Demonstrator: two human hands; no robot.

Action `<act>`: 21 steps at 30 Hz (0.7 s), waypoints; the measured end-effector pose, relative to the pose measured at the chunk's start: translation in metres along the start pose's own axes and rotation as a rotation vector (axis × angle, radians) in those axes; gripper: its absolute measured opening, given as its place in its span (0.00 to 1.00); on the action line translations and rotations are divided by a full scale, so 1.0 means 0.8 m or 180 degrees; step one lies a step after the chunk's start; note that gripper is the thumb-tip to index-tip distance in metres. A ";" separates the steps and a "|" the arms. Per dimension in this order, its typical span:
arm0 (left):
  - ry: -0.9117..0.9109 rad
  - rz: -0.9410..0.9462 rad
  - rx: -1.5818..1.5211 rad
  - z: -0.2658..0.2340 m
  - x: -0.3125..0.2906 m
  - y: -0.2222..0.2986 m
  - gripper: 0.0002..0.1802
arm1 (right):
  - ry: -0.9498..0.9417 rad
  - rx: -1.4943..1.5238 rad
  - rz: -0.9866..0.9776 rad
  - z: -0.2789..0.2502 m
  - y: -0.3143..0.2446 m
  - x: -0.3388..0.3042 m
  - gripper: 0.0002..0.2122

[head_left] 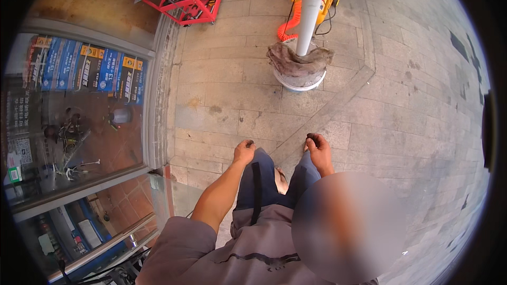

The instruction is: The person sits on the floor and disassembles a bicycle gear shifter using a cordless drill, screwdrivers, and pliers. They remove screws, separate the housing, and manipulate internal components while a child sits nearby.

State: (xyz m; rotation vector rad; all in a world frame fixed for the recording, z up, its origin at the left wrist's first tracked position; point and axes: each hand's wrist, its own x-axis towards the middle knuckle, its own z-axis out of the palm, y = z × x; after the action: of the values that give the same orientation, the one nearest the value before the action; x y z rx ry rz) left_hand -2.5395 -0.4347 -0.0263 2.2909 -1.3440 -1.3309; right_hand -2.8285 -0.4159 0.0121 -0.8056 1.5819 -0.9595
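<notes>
My left hand (244, 151) is held in front of my left thigh with its fingers curled in, closed, and no object showing in it. In front of my right thigh my right hand (319, 152) is also closed, thumb laid along the bent fingers. Dark smudges cover the fingertips of both hands, and the insides of the palms are hidden. Neither hand touches anything but itself. Closest ahead of them is a white bucket (300, 82) around the foot of a pale pole (312, 10), with a dirty brown cloth (288, 57) draped over its rim.
Behind the bucket stands a yellow machine (327, 0) with a coiled orange hose (290, 24). A red tool cart (193, 0) full of hand tools is at the far left. Along the left runs a glass shopfront (150, 105) with stacked blue boxes (109, 68) inside. Paving (412, 126) extends right.
</notes>
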 end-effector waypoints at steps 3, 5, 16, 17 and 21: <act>0.0522 -0.0554 -0.0372 -0.059 0.059 -0.040 0.19 | -0.0531 -0.0321 -0.0167 0.064 -0.087 0.092 0.11; 0.0858 -0.1047 -0.0650 -0.105 0.077 -0.099 0.19 | -0.0843 -0.0291 -0.0348 0.126 -0.135 0.146 0.11; 0.0909 -0.2522 -0.2352 -0.324 0.180 -0.096 0.17 | -0.1050 0.0090 -0.0185 0.446 -0.340 0.515 0.11; 0.1013 -0.2452 -0.2649 -0.353 0.205 -0.066 0.16 | -0.0995 0.0055 -0.0278 0.470 -0.381 0.554 0.11; 0.1171 -0.1994 -0.3148 -0.463 0.290 0.041 0.15 | -0.0882 0.0043 -0.0865 0.546 -0.544 0.682 0.11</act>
State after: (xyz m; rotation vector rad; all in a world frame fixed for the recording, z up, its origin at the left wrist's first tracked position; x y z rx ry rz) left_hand -2.2322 -0.7324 0.0672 2.0449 0.2027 -1.1955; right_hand -2.5040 -1.1651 0.1165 -1.1137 1.2465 -1.0002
